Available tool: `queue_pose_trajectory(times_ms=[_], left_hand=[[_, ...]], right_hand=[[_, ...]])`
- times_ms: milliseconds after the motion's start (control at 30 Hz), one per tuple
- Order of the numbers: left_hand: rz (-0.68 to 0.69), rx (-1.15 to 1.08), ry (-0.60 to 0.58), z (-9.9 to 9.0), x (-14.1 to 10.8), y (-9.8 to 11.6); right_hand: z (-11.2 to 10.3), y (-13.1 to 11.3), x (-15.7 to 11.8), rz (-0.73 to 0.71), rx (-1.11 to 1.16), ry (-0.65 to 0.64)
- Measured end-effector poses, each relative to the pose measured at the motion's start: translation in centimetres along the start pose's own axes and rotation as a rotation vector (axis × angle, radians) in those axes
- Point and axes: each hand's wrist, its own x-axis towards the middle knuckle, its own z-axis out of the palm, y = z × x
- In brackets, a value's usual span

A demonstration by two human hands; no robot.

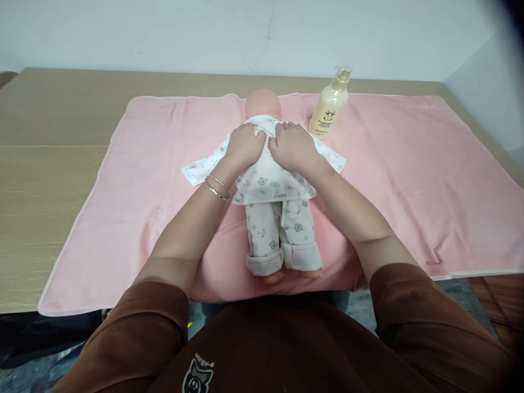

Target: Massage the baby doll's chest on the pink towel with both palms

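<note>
A wooden table (53, 191) runs along a pale wall (143, 38) at twelve o'clock, with a thin crack (268, 35) in the plaster. A pink blanket (409, 158) covers most of the tabletop, leaving bare wood at nine and ten o'clock; its cloth is rumpled at four. A doll (273, 173) lies mid-blanket, its head (262, 103) at twelve and its feet at six. It wears a pale printed shirt (292, 188), whose sleeves spread toward nine and three, and matching trousers (264, 232) with rolled cuffs. A pump bottle (327, 112) of pale yellow (a small cow's face decorates its label) stands at one o'clock from the doll, tilted in this view.

The person's forearms slant in, the left from eight o'clock and the right from four, out of short brown sleeves (417, 305). Two thin bangles (216, 186) circle the left wrist.

The left hand (246, 144) and right hand (292, 144) lie side by side on the upper shirt, just below the head. Both have bent fingers and thumbs angled toward each other, with a narrow gap between. Both touch the shirt; whether either pinches its fabric, I cannot tell.
</note>
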Motion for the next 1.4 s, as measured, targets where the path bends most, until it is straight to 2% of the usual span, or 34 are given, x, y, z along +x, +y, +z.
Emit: queue_pose_trajectory(times_ms=[100, 200, 333, 433, 533, 633, 733, 1100, 1233, 1400], left_hand=[[-0.036, 0.008, 0.017, 0.2, 0.0, 0.1], [-0.052, 0.051, 0.016, 0.3, -1.3, 1.5], [0.007, 0.093, 0.017, 0.2, -2.8, 2.9], [0.005, 0.080, -0.003, -0.1, -2.3, 2.4], [-0.028, 0.021, -0.039, -0.1, -1.0, 1.0], [-0.054, -0.032, -0.017, 0.1, 0.0, 0.0], [-0.055, -0.042, 0.006, 0.3, 0.1, -0.1], [-0.034, -0.087, 0.066, 0.9, 0.0, -0.3], [-0.045, -0.032, 0.023, 0.1, -1.4, 1.1], [-0.022, 0.068, -0.012, -0.8, -3.3, 3.2]], right_hand=[[-0.2, -0.5, -0.1, -0.016, -0.010, -0.041], [0.4, 0.9, 1.1, 0.009, 0.116, -0.066], [1.4, 2.8, 2.7, 0.032, 0.213, -0.028], [1.5, 2.7, 2.7, 0.040, 0.191, -0.027], [0.8, 1.4, 1.7, 0.033, 0.124, -0.040], [-0.1, -0.1, 0.4, 0.040, 0.072, -0.056], [-0.7, -0.8, -0.3, 0.039, 0.040, -0.062], [1.3, 1.0, 1.9, 0.062, 0.229, -0.004], [1.0, 2.2, 2.4, 0.023, 0.299, -0.032], [0.8, 3.2, 2.9, 0.048, 0.304, -0.072]])
